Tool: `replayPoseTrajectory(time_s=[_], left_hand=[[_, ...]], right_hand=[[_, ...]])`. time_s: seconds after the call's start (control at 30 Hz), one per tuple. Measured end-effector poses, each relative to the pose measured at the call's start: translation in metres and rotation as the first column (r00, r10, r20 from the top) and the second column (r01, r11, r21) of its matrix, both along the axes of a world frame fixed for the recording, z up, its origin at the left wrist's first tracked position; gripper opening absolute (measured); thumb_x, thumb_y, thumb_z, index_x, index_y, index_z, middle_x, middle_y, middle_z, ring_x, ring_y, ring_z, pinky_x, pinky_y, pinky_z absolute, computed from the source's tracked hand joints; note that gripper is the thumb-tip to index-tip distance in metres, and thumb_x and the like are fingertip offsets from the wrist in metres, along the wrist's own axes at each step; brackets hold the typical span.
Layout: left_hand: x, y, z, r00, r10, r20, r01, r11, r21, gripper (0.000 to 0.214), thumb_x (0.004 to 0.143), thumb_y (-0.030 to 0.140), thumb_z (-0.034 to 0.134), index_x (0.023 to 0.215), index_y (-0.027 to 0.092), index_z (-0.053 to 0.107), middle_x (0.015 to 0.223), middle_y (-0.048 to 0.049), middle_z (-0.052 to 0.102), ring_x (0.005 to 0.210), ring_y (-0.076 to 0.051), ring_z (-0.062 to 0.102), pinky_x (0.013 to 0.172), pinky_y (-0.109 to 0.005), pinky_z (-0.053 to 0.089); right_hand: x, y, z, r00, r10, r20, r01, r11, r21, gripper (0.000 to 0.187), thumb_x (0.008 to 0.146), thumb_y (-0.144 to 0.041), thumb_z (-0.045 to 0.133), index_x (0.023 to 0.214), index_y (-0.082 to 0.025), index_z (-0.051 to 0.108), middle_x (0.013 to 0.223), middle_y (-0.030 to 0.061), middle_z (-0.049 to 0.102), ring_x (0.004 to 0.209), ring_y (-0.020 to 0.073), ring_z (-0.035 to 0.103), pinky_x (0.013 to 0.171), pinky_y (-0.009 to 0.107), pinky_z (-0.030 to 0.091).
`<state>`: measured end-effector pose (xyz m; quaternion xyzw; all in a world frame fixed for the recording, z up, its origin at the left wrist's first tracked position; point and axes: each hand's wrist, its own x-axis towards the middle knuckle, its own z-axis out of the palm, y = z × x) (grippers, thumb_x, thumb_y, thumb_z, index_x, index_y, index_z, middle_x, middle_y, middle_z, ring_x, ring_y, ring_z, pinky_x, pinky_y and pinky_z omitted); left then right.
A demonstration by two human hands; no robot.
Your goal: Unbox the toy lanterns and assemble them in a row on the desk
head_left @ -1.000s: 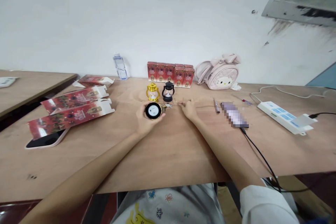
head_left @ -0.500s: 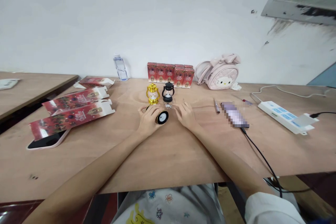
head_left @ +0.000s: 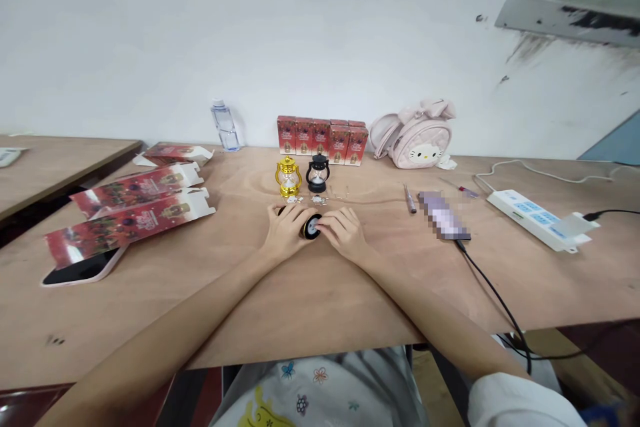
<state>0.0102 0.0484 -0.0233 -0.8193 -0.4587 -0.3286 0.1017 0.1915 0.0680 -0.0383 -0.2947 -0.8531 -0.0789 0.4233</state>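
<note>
My left hand [head_left: 286,235] is wrapped round a small black lantern [head_left: 313,227] lying on its side, its round base with a white centre turned toward my right hand. Fingertips of my right hand [head_left: 344,233] are pinched together against that base; whatever they may hold is too small to make out. Just beyond my hands stand a gold mini lantern [head_left: 289,181] and a black mini lantern [head_left: 318,177], both upright. Small white pieces [head_left: 295,199] lie before the gold one, and tiny clear or metallic bits [head_left: 319,200] before the black one.
Red printed boxes [head_left: 320,140] stand by the wall near a water bottle [head_left: 226,127] and a pink bag [head_left: 420,147]. Flattened red cartons [head_left: 130,227] partly cover a phone [head_left: 85,271] at left. Rightward lie a screwdriver [head_left: 410,200], a cabled phone [head_left: 444,215] and a power strip [head_left: 535,219].
My right hand has moved left from the table to the lantern's base, its fingers drawing together there. My left hand keeps its hold, with the base turned slightly more to the right.
</note>
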Motion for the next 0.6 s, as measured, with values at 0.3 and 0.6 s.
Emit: replayPoseTrajectory(time_s=[0.3, 0.6], left_hand=[[0.0001, 0.0016, -0.0021, 0.999, -0.016, -0.031, 0.016, 1.000, 0.013, 0.028, 0.080, 0.035, 0.060, 0.105, 0.023, 0.060, 0.104, -0.0074, 0.069, 0.099, -0.024, 0.058, 0.089, -0.042, 0.024], [0.0015, -0.0004, 0.0007, 1.000, 0.022, 0.000, -0.022, 1.000, 0.012, 0.030, 0.079, 0.035, 0.060, 0.106, 0.023, 0.059, 0.104, -0.0073, 0.069, 0.097, -0.024, 0.059, 0.086, -0.041, 0.025]], right_hand=[[-0.0035, 0.0013, 0.0011, 0.999, -0.009, 0.035, 0.008, 0.999, 0.031, 0.023, 0.096, -0.027, 0.041, 0.082, -0.019, 0.058, 0.082, 0.0064, 0.066, 0.075, 0.0169, 0.054, 0.069, 0.031, 0.034], [-0.0054, 0.0058, -0.0062, 0.999, 0.044, -0.024, -0.043, 0.998, 0.036, 0.021, 0.097, -0.023, 0.032, 0.087, -0.019, 0.050, 0.087, 0.0088, 0.064, 0.082, 0.0171, 0.056, 0.072, 0.030, 0.038]])
